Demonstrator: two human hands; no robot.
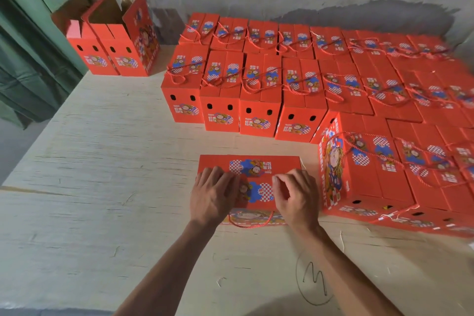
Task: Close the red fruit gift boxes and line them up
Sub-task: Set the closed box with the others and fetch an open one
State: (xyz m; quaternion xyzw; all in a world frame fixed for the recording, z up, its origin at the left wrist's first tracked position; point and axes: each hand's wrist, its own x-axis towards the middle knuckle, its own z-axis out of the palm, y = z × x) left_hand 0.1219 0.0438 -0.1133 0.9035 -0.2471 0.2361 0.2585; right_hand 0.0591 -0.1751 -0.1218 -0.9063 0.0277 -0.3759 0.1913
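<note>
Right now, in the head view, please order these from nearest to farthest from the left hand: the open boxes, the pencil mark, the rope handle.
From the left hand:
1. Rope handle, just right, at the box's near edge.
2. Pencil mark, near right, on the table.
3. Open boxes, far left corner.

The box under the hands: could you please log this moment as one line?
stage: closing | box: on table, top flaps down | left hand: pressing top | right hand: pinching at top | open boxes: far left | closed rows: behind
</note>
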